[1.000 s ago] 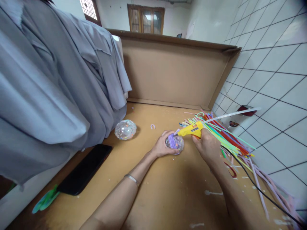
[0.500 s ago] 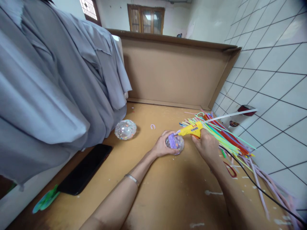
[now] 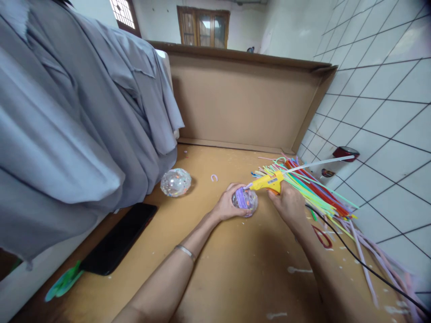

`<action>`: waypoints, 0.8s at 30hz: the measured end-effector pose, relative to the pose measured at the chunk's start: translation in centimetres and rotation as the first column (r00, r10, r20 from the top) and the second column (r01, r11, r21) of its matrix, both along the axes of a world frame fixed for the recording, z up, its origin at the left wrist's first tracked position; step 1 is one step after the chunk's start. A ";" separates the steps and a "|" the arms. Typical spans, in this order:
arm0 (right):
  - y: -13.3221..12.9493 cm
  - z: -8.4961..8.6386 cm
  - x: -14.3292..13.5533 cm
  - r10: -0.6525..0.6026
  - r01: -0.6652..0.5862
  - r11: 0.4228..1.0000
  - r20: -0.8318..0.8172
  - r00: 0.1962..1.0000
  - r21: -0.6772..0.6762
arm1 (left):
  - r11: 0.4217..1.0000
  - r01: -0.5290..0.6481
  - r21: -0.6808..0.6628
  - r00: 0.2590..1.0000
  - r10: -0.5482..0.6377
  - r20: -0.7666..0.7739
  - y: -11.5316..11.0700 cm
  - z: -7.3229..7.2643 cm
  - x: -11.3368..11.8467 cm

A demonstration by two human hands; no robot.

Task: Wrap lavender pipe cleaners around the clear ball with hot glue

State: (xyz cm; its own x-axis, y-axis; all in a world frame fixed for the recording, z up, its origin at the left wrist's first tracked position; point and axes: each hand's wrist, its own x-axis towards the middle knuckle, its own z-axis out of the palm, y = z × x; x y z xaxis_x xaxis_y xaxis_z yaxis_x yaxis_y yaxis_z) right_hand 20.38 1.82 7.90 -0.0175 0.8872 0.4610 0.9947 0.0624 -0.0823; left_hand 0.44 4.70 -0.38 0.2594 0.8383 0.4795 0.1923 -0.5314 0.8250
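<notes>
My left hand (image 3: 226, 205) is wrapped round a clear plastic ball (image 3: 252, 207) that has purple pipe cleaner rows (image 3: 241, 199) on its upper side. In my right hand (image 3: 290, 202) is a yellow hot glue gun (image 3: 269, 182), with a long glue stick (image 3: 319, 163) poking out of its back. The gun's nozzle meets the top of the ball near the purple rows; whether glue is flowing cannot be made out. A second clear rounded piece (image 3: 175, 182) lies to the left, and a small curved pale purple piece (image 3: 214, 178) is on the table between.
Many coloured pipe cleaners (image 3: 313, 193) lie along the tiled wall at right. Red-handled scissors (image 3: 322, 237) and the gun's black cord (image 3: 357, 259) are near my right forearm. A black phone (image 3: 119, 237) lies left, beside grey cloth (image 3: 84, 121). A cardboard panel (image 3: 235, 98) stands behind.
The glue stick's rear end has dropped slightly and shifted left. Both hands, the ball and the glue gun look almost unmoved.
</notes>
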 end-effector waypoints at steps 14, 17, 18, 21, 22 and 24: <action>0.3 -0.3 -0.1 -0.017 0.017 1.000 -0.023 1.000 -0.003 | 1.000 0.014 -0.006 1.000 -0.013 0.028 -0.1 0.2 0.0; 0.4 -0.6 -0.1 -0.014 0.014 1.000 -0.025 1.000 -0.009 | 1.000 0.016 -0.018 0.999 -0.016 0.034 -0.2 0.3 0.0; 0.4 -0.6 -0.1 -0.012 0.011 1.000 -0.025 1.000 -0.019 | 1.000 0.017 -0.022 0.999 -0.016 0.033 -0.2 0.4 0.0; 0.4 -0.4 0.0 -0.019 0.018 0.998 -0.024 1.000 -0.065 | 0.999 0.020 -0.029 0.999 -0.019 0.031 -0.2 0.5 0.0; 0.4 -0.3 0.1 -0.036 0.034 0.996 -0.022 0.999 -0.083 | 0.999 0.022 -0.030 0.999 -0.021 0.030 -0.2 0.5 0.0; 0.5 0.0 0.3 -0.068 0.066 0.992 -0.012 0.998 -0.107 | 0.999 0.027 -0.030 0.999 -0.026 0.029 -0.2 0.4 0.0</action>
